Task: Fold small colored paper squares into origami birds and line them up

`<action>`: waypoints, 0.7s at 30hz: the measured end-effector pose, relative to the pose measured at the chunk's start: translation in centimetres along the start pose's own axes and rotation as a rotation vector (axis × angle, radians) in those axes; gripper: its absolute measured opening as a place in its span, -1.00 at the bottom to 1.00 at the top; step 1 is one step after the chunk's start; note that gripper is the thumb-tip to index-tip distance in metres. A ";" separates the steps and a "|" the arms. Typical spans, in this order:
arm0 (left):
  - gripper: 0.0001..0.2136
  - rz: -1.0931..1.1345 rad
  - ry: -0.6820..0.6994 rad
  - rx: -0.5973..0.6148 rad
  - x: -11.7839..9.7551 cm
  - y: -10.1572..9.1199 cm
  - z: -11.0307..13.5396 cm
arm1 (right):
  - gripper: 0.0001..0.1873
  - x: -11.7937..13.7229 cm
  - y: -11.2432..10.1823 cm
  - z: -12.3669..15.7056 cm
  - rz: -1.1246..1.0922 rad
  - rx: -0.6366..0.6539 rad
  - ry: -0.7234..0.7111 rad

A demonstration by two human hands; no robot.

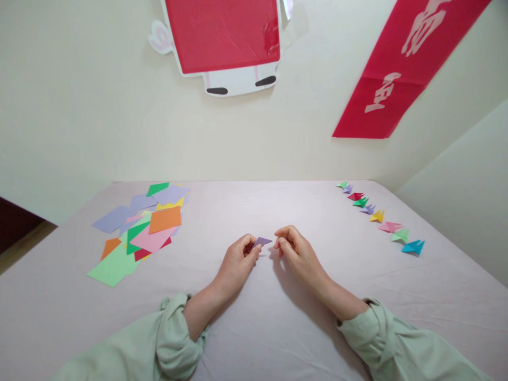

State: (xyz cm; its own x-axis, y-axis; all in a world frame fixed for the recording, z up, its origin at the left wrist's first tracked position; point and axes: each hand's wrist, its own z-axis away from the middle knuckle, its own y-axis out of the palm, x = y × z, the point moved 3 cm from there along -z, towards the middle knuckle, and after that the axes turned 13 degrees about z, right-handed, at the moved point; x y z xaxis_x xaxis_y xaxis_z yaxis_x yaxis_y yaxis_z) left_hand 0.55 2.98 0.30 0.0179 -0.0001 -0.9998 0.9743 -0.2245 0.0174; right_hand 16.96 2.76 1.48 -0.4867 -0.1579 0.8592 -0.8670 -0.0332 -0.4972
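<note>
Open desk (273,333) lies between the sleeves (178,333); the left hand (238,259) pinches folded purple paper (263,241), the right hand (298,255) curling, its grip loosely parted, just beside the tip; room stretches beyond, between paper pile (148,241) and folded row (390,227).

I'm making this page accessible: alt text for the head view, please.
A left hand holds a small folded purple paper at a pale table, the right hand close to its tip. Loose coloured sheets overlap on the left; nine folded paper pieces form a row on the right.
</note>
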 end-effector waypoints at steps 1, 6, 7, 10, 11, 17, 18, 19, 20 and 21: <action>-0.88 -0.021 0.017 -0.003 -0.1 0.0 0.0 | -0.87 0.2 0.0 0.1 -0.003 0.006 -0.015; -0.86 -0.158 0.126 0.028 -0.6 0.2 0.4 | -0.87 0.9 0.7 0.5 0.005 0.092 -0.093; -0.85 -0.172 0.141 0.037 -0.7 0.3 0.4 | -0.88 0.9 0.7 0.5 0.000 0.096 -0.099; -0.83 -0.196 0.158 0.063 -0.8 0.5 0.5 | -0.89 0.8 0.8 0.5 -0.004 0.093 -0.110; -0.82 -0.201 0.158 0.067 -0.9 0.5 0.5 | -0.89 0.7 0.7 0.5 0.000 0.089 -0.113; -0.77 -0.131 0.138 0.081 -0.9 0.6 0.5 | -0.89 0.7 0.7 0.6 -0.029 0.090 -0.102; -0.76 -0.112 0.128 0.081 -0.8 0.6 0.4 | -0.89 0.7 0.7 0.6 -0.045 0.097 -0.096; -0.76 -0.096 0.117 0.082 -0.8 0.6 0.4 | -0.89 0.7 0.7 0.6 -0.056 0.103 -0.092; -0.76 -0.084 0.108 0.084 -0.7 0.6 0.4 | -0.89 0.8 0.7 0.6 -0.059 0.105 -0.089; -0.76 -0.074 0.101 0.088 -0.6 0.6 0.4 | -0.90 0.8 0.8 0.5 -0.056 0.104 -0.089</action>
State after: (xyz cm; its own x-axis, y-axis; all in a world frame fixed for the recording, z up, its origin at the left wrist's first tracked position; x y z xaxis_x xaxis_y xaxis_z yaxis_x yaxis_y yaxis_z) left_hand 1.02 2.41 0.94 -0.0264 0.1163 -0.9929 0.9505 -0.3048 -0.0609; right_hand 15.98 2.07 1.71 -0.4220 -0.2397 0.8743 -0.8748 -0.1454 -0.4621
